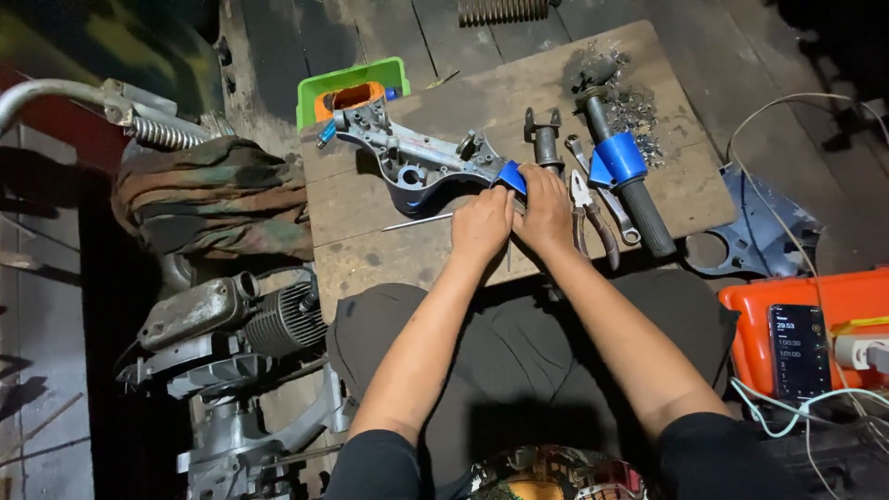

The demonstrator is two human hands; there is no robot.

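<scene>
Both hands (514, 218) pinch blue piece (509, 176) at fingertips.

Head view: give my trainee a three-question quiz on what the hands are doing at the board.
1. True or false: both hands meet at the blue piece on the metal bracket.
2. Which lies just right of the right hand? A) pliers B) phone C) green bin
3. What stands at the far right edge, holding the phone?

Key:
1. True; the left hand is there too.
2. A
3. An orange case.
</scene>
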